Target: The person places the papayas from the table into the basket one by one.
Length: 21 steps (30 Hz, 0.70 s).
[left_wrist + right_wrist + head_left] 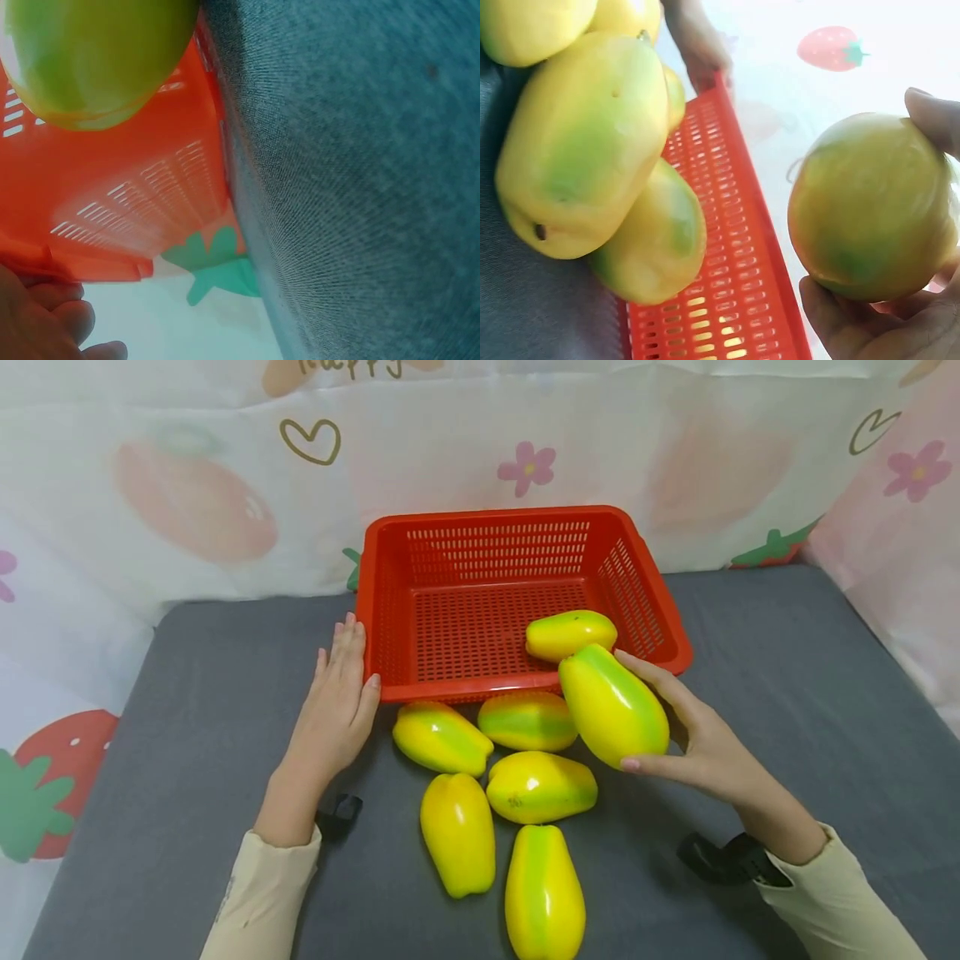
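Note:
My right hand (705,743) grips a yellow-green papaya (615,710), thumb and fingers around it, above the front right rim of a red plastic basket (465,687). In the right wrist view, the held papaya (870,210) hangs beside the basket's slotted wall. Inside the basket, at the front right, lies another papaya (573,635). My left hand (339,706) rests against the basket's left side with fingers straight and the thumb by the front corner. Several papayas (542,787) lie on the grey cloth in front of the basket.
The table is covered in grey cloth (187,760). Behind it hangs a pale curtain (435,443) printed with fruit, hearts and flowers. Two papayas nearest me are a lengthwise one (459,835) and one at the front (545,893). Black straps sit at both wrists.

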### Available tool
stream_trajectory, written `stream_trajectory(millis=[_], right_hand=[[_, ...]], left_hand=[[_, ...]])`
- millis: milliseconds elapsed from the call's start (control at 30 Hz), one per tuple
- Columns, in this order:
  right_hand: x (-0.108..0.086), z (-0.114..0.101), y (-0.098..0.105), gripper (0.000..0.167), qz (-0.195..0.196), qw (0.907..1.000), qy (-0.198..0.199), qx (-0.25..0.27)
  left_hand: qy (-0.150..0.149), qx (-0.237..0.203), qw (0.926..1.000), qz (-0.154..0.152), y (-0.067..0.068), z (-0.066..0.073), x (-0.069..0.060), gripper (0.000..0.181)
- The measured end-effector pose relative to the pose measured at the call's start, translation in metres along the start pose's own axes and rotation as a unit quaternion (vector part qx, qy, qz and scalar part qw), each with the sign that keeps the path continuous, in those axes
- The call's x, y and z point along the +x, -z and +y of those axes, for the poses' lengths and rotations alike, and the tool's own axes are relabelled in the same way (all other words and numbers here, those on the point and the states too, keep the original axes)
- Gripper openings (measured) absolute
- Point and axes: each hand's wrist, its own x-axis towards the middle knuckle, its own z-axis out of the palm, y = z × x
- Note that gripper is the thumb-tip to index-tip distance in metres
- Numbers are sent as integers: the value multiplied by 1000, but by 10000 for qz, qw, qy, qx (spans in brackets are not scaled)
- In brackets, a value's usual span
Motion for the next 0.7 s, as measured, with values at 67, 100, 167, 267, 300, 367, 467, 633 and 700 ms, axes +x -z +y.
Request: stream_trajectory(millis=[67, 100, 167, 267, 300, 367, 467, 633, 700], right_hand=[[6, 0, -1, 93, 24, 10000, 22, 34], [8, 0, -1, 93, 38, 10000, 11, 44], [13, 0, -2, 92, 85, 9999, -25, 74], [19, 0, -2, 90, 154, 9998, -118, 88], [22, 1, -3, 90, 175, 9997, -153, 101], [27, 2, -2, 89, 210, 9996, -170, 130], [35, 5, -2, 87, 279, 9992, -237, 141], [47, 10, -1, 84, 367, 9984, -361, 217], [50, 12, -1, 83, 373, 9982, -378, 280]], left_hand=[[-6, 2, 10000, 17, 0, 0, 0, 62], [-6, 0, 10000, 22, 0, 0, -1, 62], [-4, -5, 10000, 31, 0, -1, -1, 62], [-15, 4, 10000, 50, 0, -1, 0, 62], [-19, 2, 10000, 50, 0, -1, 0, 62], [-32, 10, 10000, 56, 0, -1, 0, 63], [-50, 25, 10000, 67, 0, -1, 1, 63], [-81, 22, 9999, 97, -1, -2, 1, 63], [-96, 41, 9999, 117, -1, -3, 2, 63]])
